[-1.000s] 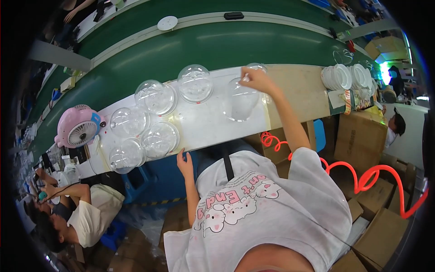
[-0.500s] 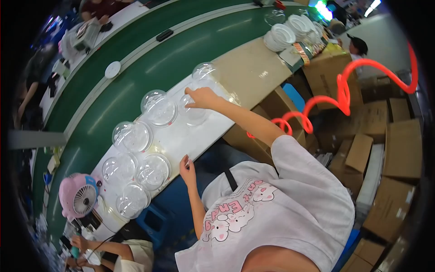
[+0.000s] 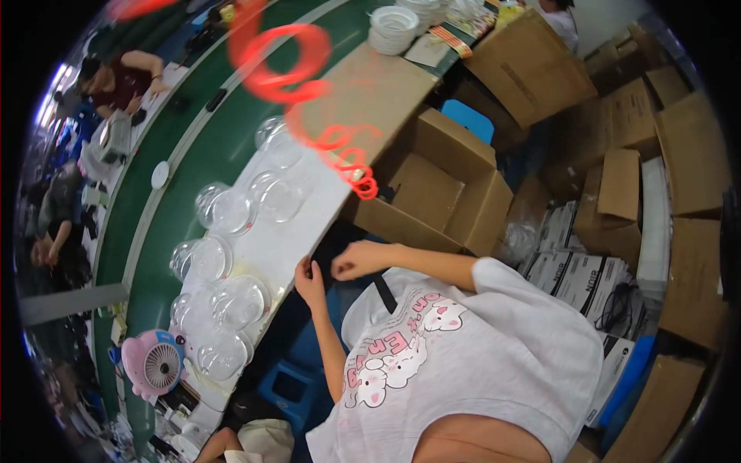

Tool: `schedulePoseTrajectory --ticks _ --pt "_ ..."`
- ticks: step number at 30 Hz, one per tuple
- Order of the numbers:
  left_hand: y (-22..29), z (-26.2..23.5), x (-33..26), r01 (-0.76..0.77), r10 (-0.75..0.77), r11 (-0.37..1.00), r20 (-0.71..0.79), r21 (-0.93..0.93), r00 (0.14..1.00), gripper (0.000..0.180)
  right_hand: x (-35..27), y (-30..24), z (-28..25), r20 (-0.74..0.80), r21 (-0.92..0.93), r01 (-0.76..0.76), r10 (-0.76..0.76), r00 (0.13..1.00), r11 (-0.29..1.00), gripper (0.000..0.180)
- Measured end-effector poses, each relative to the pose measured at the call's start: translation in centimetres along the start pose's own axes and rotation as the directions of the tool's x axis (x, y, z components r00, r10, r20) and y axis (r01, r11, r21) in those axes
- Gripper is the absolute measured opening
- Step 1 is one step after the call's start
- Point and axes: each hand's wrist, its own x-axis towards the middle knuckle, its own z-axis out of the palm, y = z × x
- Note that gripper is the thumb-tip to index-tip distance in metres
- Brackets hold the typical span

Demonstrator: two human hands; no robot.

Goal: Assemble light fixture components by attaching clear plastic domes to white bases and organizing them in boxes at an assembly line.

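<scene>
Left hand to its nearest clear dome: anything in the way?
Nothing visible between the left hand and the clear dome, just the edge of the white bench. The red coiled hose is well off that line.

We see clear domes (image 3: 279, 194), a green surface (image 3: 224, 140), a pink-and-blue fan (image 3: 158, 364), a red hose (image 3: 305, 92), brown cartons (image 3: 529, 73) and a pale grey shirt (image 3: 494, 347) patterned with white cartoon animals (image 3: 403, 364)
</scene>
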Motion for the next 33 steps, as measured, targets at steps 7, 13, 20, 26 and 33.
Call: schedulePoseTrajectory --ticks 7,13,20,26,33 --pt "7.8 15.5 -5.9 -0.537 0.376 0.798 0.472 0.273 0.798 0.03 -23.1 22.8 8.2 -0.745 0.408 -0.781 0.667 0.016 0.473 0.057" --pt "5.0 28.0 -2.1 -0.798 0.336 0.483 0.766 0.36 0.548 0.049 -33.4 34.9 14.1 -0.361 0.923 -0.232 0.899 -0.246 0.307 0.085" --pt "-3.5 34.0 6.5 -0.866 0.183 0.0 0.852 0.5 0.491 0.051 -28.1 34.3 13.4 0.08 0.994 0.075 0.996 0.047 -0.083 0.117" --pt "-8.8 35.8 9.8 -0.693 -0.172 -0.236 0.672 0.682 0.72 0.034 -24.7 33.9 13.1 0.088 0.995 0.033 0.993 0.081 -0.091 0.114" --pt "-8.0 36.5 11.5 -0.662 -0.222 -0.226 0.624 0.714 0.749 0.023 -23.6 36.1 12.9 0.081 0.997 0.013 0.991 -0.107 -0.08 0.084"
